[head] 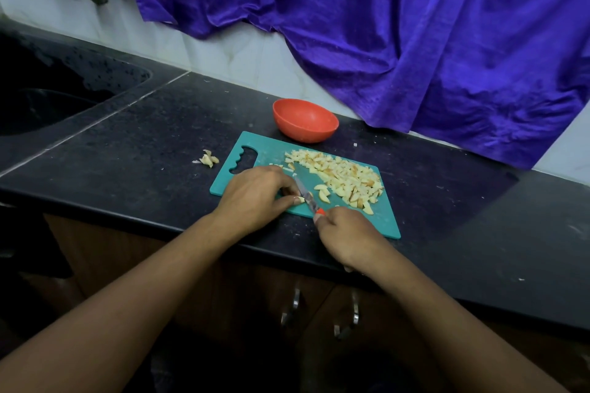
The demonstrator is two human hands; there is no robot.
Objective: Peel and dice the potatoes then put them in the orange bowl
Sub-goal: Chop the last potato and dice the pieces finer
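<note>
Right hand (346,234), lower centre of frame, grips the knife (306,196). Its blade runs up-left beside the left hand (255,193), which pinches a potato piece (299,200). Diced potatoes (346,177) lie right of the blade. Orange bowl (305,120) stands just above, apparently empty.

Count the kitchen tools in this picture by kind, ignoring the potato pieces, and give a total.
Orange bowl: 1
Teal cutting board: 1
Knife: 1
Total: 3
</note>
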